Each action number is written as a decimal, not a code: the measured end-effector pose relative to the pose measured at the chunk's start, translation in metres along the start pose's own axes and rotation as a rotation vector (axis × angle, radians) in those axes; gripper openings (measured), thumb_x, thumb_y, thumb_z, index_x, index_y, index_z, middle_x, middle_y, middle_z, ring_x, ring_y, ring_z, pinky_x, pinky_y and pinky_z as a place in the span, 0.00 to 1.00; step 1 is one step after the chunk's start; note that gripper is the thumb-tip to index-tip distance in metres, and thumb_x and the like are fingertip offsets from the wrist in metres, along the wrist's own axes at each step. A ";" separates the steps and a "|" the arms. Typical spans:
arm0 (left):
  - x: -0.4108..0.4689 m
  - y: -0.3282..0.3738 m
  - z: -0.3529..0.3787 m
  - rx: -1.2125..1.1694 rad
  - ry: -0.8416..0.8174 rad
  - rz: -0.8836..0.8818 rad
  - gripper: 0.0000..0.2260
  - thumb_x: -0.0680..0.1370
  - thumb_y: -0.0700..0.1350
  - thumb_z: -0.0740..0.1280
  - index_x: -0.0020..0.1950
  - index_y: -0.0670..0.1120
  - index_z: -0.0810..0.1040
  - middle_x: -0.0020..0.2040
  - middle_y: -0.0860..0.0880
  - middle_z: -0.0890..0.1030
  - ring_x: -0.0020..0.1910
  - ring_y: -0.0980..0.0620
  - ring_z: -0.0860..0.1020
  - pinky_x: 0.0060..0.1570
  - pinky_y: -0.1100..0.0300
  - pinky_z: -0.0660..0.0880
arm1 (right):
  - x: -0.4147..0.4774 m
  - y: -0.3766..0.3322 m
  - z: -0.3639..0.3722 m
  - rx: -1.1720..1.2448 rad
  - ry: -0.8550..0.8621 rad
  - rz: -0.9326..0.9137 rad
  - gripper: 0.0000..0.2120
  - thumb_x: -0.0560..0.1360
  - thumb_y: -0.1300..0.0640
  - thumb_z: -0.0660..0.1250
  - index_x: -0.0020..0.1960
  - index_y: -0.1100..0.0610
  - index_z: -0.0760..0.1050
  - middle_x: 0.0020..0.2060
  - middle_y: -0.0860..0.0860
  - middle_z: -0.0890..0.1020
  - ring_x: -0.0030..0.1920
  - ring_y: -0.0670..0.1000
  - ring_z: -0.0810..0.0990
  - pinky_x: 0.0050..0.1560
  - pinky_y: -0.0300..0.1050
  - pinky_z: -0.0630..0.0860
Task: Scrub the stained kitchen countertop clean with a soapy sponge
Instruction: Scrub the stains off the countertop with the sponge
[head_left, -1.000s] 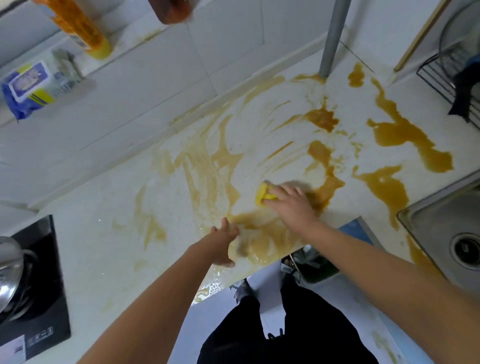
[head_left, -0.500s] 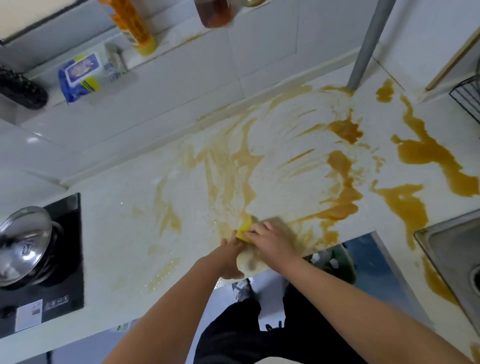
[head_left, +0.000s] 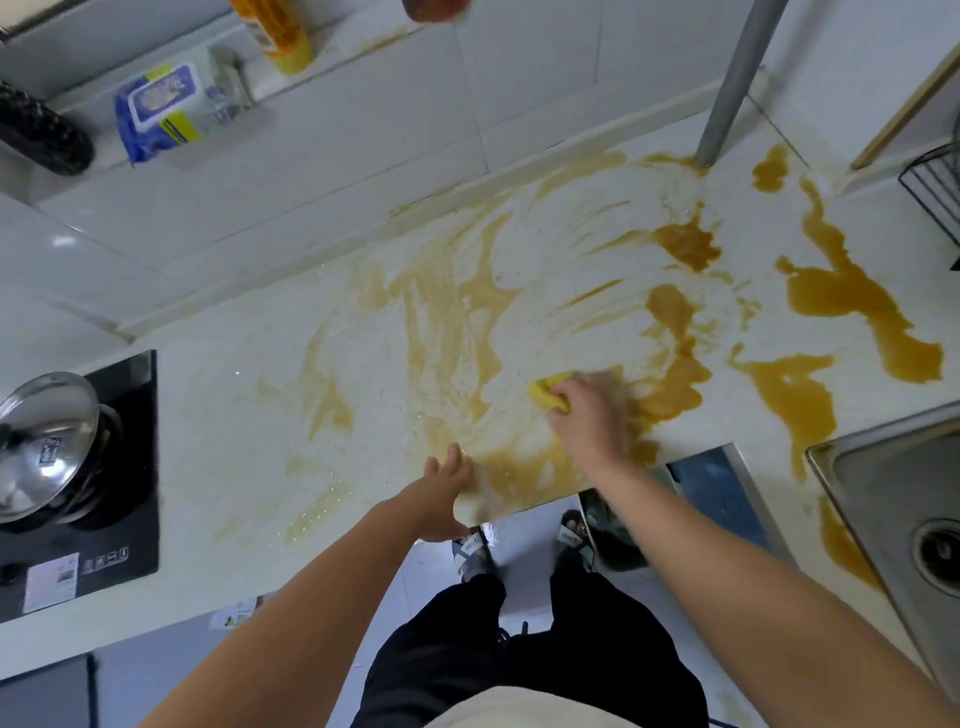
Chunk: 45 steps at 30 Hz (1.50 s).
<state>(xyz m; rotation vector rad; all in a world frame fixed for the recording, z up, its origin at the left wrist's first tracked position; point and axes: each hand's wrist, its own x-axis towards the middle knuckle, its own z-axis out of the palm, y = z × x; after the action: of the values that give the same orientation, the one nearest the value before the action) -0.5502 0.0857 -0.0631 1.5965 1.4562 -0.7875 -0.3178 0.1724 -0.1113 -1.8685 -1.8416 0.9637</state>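
The pale speckled countertop (head_left: 249, 415) carries wide brown-yellow smears in its middle and thick brown puddles (head_left: 852, 301) toward the right. My right hand (head_left: 587, 415) presses a yellow sponge (head_left: 549, 394) flat on the counter near the front edge; only the sponge's left end shows past my fingers. My left hand (head_left: 441, 493) rests at the counter's front edge, fingers spread, palm on the surface, holding nothing. A brown pool lies between the two hands.
A black cooktop (head_left: 124, 545) with a lidded steel pot (head_left: 47, 441) stands at the left. A steel sink (head_left: 904, 519) is at the right, a wire rack (head_left: 935, 187) behind it. A grey pipe (head_left: 727, 88) rises at the back. Bottles and a wipes pack (head_left: 161, 109) sit on the ledge.
My right hand has carried the sponge from the front edge beside my left hand back up and to the right. My left hand stays at the counter's edge.
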 end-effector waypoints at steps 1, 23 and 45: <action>0.000 0.000 0.000 0.002 -0.003 0.000 0.48 0.80 0.48 0.73 0.84 0.48 0.38 0.82 0.50 0.30 0.82 0.38 0.39 0.77 0.43 0.62 | -0.012 -0.008 0.012 -0.001 -0.075 -0.073 0.14 0.73 0.60 0.70 0.57 0.52 0.80 0.55 0.50 0.79 0.54 0.53 0.78 0.48 0.44 0.73; 0.008 -0.002 -0.001 0.071 -0.037 -0.007 0.48 0.80 0.50 0.72 0.84 0.48 0.36 0.81 0.49 0.29 0.83 0.39 0.42 0.79 0.45 0.60 | -0.059 0.086 -0.065 -0.351 -0.351 -0.537 0.23 0.67 0.73 0.66 0.53 0.50 0.80 0.54 0.44 0.77 0.58 0.51 0.73 0.60 0.50 0.72; -0.001 0.014 -0.011 0.063 -0.059 -0.058 0.47 0.80 0.56 0.70 0.84 0.48 0.38 0.82 0.48 0.31 0.83 0.39 0.45 0.80 0.43 0.56 | -0.008 0.092 -0.094 -0.521 0.230 0.217 0.12 0.77 0.55 0.66 0.59 0.52 0.78 0.57 0.56 0.78 0.58 0.61 0.72 0.55 0.55 0.71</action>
<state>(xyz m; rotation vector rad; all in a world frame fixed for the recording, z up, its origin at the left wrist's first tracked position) -0.5377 0.0951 -0.0547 1.5704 1.4540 -0.9139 -0.1859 0.1759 -0.1043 -2.4014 -1.8968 0.3121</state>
